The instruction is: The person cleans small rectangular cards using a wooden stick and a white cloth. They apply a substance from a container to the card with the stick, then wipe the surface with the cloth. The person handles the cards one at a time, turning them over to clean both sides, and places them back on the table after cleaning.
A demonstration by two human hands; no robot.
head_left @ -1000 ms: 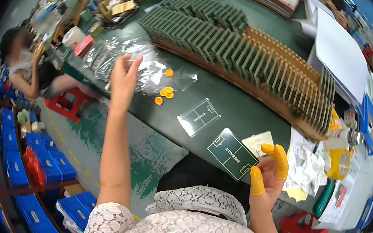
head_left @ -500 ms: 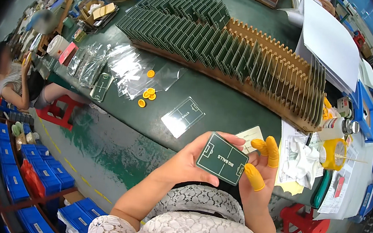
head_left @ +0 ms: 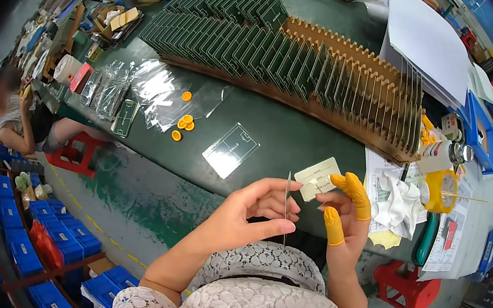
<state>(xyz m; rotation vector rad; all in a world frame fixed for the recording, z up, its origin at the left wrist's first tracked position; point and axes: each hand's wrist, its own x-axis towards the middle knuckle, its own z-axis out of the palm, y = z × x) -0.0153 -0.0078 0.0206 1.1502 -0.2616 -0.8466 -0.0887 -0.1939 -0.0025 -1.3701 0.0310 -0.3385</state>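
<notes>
My left hand (head_left: 238,219) pinches a thin green card (head_left: 288,196) between thumb and fingers, its edge turned toward me so that its faces barely show. To its right, my right hand (head_left: 348,223) has its fingers apart and holds nothing; yellow finger cots cover the thumb and two fingers. Just beyond those fingertips a cream card (head_left: 317,178) lies near the table's front edge. A green-and-white card (head_left: 231,150), bright with glare, lies flat farther left.
A brown slotted rack (head_left: 375,141) holds rows of upright green cards (head_left: 234,49). Yellow finger cots (head_left: 186,123) and clear plastic bags (head_left: 162,93) lie left. At right are crumpled white tissue (head_left: 399,202), a yellow tape roll (head_left: 440,191) and a bottle (head_left: 437,157). A co-worker (head_left: 17,112) sits left.
My left hand has turned the green card from face-up to edge-on. My right hand has come away from it, and more of the cream card shows. The view has shifted slightly.
</notes>
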